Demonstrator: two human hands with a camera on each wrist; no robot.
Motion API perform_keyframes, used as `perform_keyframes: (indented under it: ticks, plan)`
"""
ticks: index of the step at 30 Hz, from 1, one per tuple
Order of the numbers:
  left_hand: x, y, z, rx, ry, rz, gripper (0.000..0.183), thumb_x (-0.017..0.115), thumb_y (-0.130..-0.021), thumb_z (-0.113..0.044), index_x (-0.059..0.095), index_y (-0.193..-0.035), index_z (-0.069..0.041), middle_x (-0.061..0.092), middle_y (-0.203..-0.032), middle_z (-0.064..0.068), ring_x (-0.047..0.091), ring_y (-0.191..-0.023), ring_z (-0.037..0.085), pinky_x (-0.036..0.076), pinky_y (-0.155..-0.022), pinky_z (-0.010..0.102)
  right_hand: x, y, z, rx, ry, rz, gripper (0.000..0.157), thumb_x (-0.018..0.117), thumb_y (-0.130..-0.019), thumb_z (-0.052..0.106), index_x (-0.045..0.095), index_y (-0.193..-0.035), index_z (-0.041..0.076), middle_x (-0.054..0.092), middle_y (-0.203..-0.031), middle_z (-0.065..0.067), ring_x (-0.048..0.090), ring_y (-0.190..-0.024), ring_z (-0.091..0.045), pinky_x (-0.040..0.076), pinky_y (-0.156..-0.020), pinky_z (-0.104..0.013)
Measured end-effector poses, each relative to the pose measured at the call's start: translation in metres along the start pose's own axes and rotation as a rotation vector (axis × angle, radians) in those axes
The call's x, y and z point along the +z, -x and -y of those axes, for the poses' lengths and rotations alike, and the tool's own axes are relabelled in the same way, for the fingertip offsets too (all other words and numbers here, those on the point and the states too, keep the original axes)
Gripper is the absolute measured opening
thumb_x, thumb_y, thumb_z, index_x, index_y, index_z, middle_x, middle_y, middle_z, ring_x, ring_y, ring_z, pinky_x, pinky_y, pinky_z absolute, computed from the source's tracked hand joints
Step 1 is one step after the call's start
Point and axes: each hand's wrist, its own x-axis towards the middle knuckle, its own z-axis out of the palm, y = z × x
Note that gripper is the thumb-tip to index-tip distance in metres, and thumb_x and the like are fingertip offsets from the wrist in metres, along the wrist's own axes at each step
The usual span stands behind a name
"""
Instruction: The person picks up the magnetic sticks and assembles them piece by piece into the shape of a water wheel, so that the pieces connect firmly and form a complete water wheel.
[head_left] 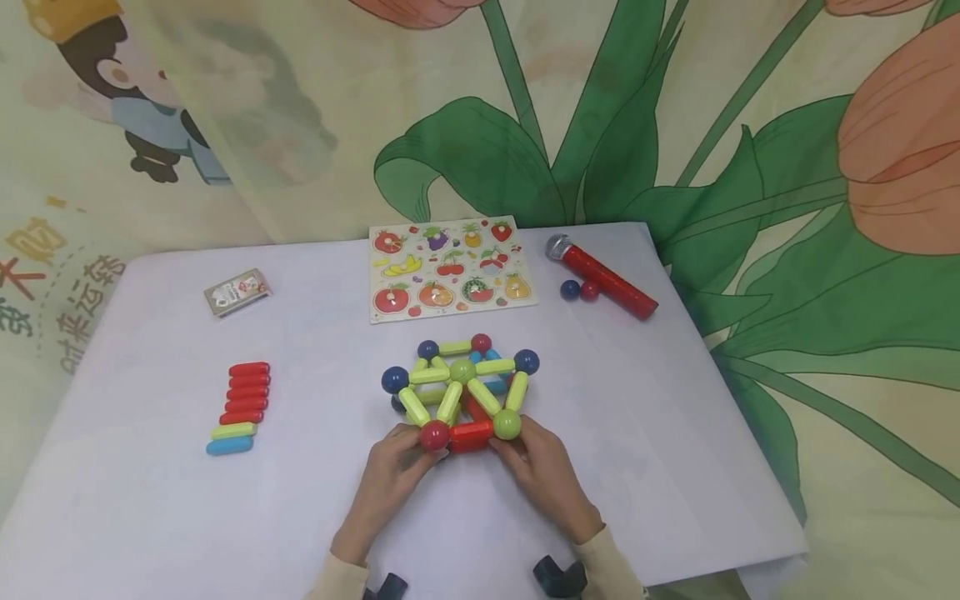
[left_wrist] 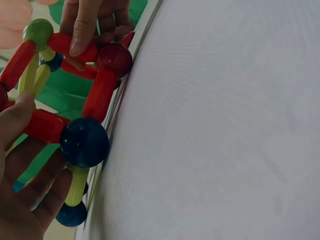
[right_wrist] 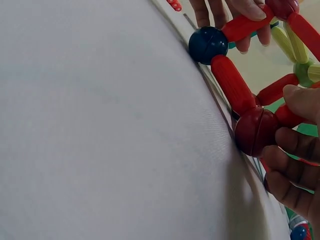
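A frame of magnetic rods and balls [head_left: 462, 372] stands over the middle of the white table, with yellow-green rods in its upper part. A red rod [head_left: 471, 436] joins a red ball [head_left: 435, 436] and a green ball [head_left: 507, 424] at the near side. My left hand [head_left: 390, 471] grips the frame's left near side; in the left wrist view its thumb and fingers pinch a red rod [left_wrist: 45, 126] beside a blue ball [left_wrist: 84, 142]. On the right near side my right hand [head_left: 551, 467] pinches another red rod [right_wrist: 288, 116] next to a dark red ball [right_wrist: 256, 132]. The far lower parts are partly hidden.
Left on the table [head_left: 315, 517], several red rods [head_left: 247, 381], a yellow-green rod [head_left: 233, 431] and a blue rod [head_left: 229, 446] lie in a column. Behind are a small flat box [head_left: 237, 292], a fruit picture board [head_left: 452, 271], a red microphone-shaped tube [head_left: 607, 279] and two loose balls [head_left: 571, 290].
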Motion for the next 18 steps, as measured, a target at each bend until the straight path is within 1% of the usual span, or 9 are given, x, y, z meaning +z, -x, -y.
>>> perform_keyframes:
  ticks: [3,5,8,10,12,14,16,18]
  plan:
    - [0.0022,0.0008,-0.0001,0.015,-0.021,-0.023,0.032,0.08,-0.074,-0.009,0.071,-0.103,-0.018,0.072,-0.102,-0.009,0.063,-0.099,0.01,0.053,-0.085,0.032,0.0,-0.0006,-0.0005,0.003,-0.011,0.011,0.036,0.07,-0.088,0.029,0.06,-0.121,0.018,0.068,-0.111,0.005,0.064,-0.102,-0.008,0.054,-0.085,-0.029]
    - [0.0038,0.0005,-0.0007,0.043,-0.043,-0.034,0.032,0.08,-0.073,-0.009,0.071,-0.104,-0.016,0.073,-0.1,-0.007,0.064,-0.097,0.011,0.054,-0.083,0.032,0.0,-0.0007,-0.0001,-0.01,-0.013,0.01,0.036,0.071,-0.087,0.028,0.061,-0.12,0.018,0.068,-0.11,0.005,0.064,-0.102,-0.008,0.054,-0.085,-0.029]
    - [0.0056,-0.0001,-0.0013,0.078,-0.098,-0.036,0.039,0.082,-0.073,-0.012,0.069,-0.11,-0.011,0.072,-0.103,-0.002,0.064,-0.097,0.014,0.054,-0.083,0.032,0.0009,-0.0016,0.0012,-0.057,-0.014,0.023,0.032,0.072,-0.086,0.024,0.063,-0.115,0.017,0.068,-0.102,0.006,0.062,-0.09,-0.006,0.054,-0.079,-0.027]
    - [0.0053,0.0003,-0.001,0.07,-0.105,-0.035,0.042,0.083,-0.072,-0.012,0.068,-0.111,-0.01,0.071,-0.102,-0.001,0.065,-0.097,0.014,0.054,-0.083,0.033,0.0013,-0.0018,0.0022,-0.081,-0.012,0.033,0.028,0.073,-0.085,0.022,0.064,-0.111,0.016,0.066,-0.095,0.008,0.058,-0.082,-0.005,0.053,-0.073,-0.025]
    - [0.0037,0.0013,-0.0004,0.034,-0.082,-0.032,0.042,0.082,-0.072,-0.01,0.068,-0.111,-0.01,0.071,-0.103,-0.002,0.066,-0.099,0.014,0.054,-0.085,0.034,0.0017,-0.0015,0.0025,-0.085,-0.006,0.036,0.025,0.074,-0.084,0.022,0.065,-0.107,0.017,0.062,-0.088,0.01,0.052,-0.075,-0.004,0.05,-0.068,-0.023]
    - [0.0012,0.0028,0.0006,0.002,-0.035,-0.035,0.038,0.081,-0.072,-0.005,0.069,-0.108,-0.012,0.072,-0.101,-0.003,0.067,-0.099,0.015,0.054,-0.085,0.035,0.0018,-0.001,0.0023,-0.073,0.004,0.03,0.023,0.074,-0.084,0.021,0.065,-0.104,0.017,0.059,-0.085,0.012,0.049,-0.074,-0.003,0.047,-0.066,-0.021]
    - [-0.001,0.0042,0.0011,-0.013,0.005,-0.034,0.035,0.08,-0.073,-0.002,0.07,-0.106,-0.013,0.072,-0.1,-0.003,0.067,-0.098,0.015,0.054,-0.085,0.036,0.0013,-0.0003,0.002,-0.06,0.006,0.027,0.022,0.074,-0.084,0.022,0.064,-0.103,0.017,0.056,-0.083,0.013,0.048,-0.072,-0.003,0.046,-0.063,-0.02]
    - [-0.0022,0.0055,0.002,-0.025,0.021,-0.023,0.033,0.078,-0.075,-0.003,0.07,-0.106,-0.013,0.072,-0.101,-0.003,0.067,-0.097,0.014,0.054,-0.085,0.035,0.0007,0.0001,0.0017,-0.053,0.004,0.03,0.021,0.074,-0.085,0.022,0.064,-0.103,0.017,0.054,-0.081,0.014,0.047,-0.071,-0.004,0.044,-0.062,-0.02]
